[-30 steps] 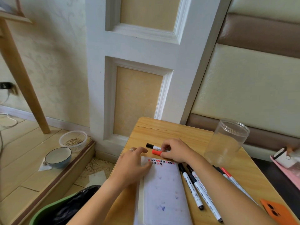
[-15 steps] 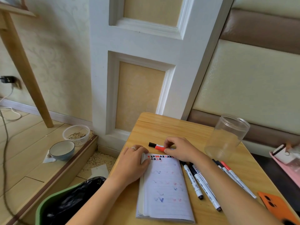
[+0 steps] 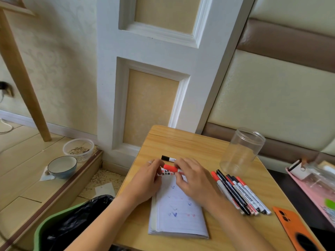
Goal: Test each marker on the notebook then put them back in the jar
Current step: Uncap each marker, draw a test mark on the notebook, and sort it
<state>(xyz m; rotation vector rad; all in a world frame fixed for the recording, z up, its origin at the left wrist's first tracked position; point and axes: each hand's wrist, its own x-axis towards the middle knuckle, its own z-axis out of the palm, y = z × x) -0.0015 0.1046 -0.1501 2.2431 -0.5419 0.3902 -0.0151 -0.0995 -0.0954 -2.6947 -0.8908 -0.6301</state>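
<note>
Right hand [image 3: 193, 180] pinches the red-capped marker [image 3: 170, 168] at the white barrel, fingertips curled round it, above the top edge of the notebook [image 3: 178, 211]. Left hand [image 3: 145, 180] sits just beside it, thumb and forefinger closing near the red cap; I cannot tell whether they actually grip it. Marker lies roughly level, cap pointing left.

Notebook lies open on the wooden table [image 3: 190, 145], lined page carrying small blue and red tick marks in rows. One black-capped marker [image 3: 167, 158] lies on the table just beyond the hands. A bunch of markers [image 3: 239, 192], red and black caps, lies right of the notebook, touching one another, angled toward the table's near right.

Bare table shows between the hands and the far edge, and between notebook and bunch. An orange phone case [image 3: 297, 230] lies at the near right corner.

Clear plastic jar [image 3: 242, 151] stands upright, open-mouthed, beyond the bunch, nothing visible inside. On the floor at left: a blue bowl [image 3: 62, 166] and a clear tub [image 3: 78, 149] with seeds in it. A green bin [image 3: 54, 225] with a black liner stands by the table's near left.
</note>
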